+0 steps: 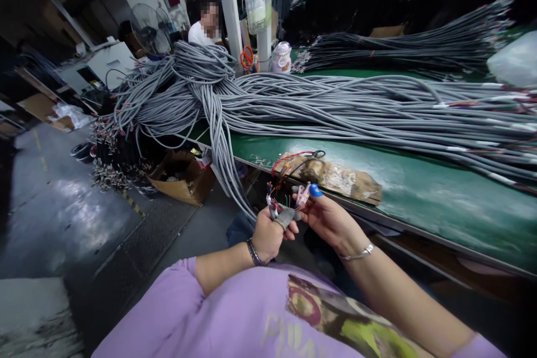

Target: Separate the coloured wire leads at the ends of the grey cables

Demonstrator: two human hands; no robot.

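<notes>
My left hand [268, 235] is closed around the ends of several grey cables [224, 148], which hang down to it over the table edge from the big coil. Grey wrapping covers its thumb. Thin coloured wires [273, 204] fan out from the stripped ends above that fist. Close on its right, my right hand [327, 218] pinches a small cluster of pinkish and white wire ends [302, 196]; a blue cover [315, 191] sits on one of its digits. Exactly which strands lie between its fingertips is hidden.
Long grey cables [335, 106] lie along the green table [440, 201]. A taped wooden board [348, 179] with red and black leads rests at the near edge. Behind are a purple-lidded jar [281, 57], orange scissors [247, 57] and a seated person [203, 31]. A cardboard box [184, 182] stands below.
</notes>
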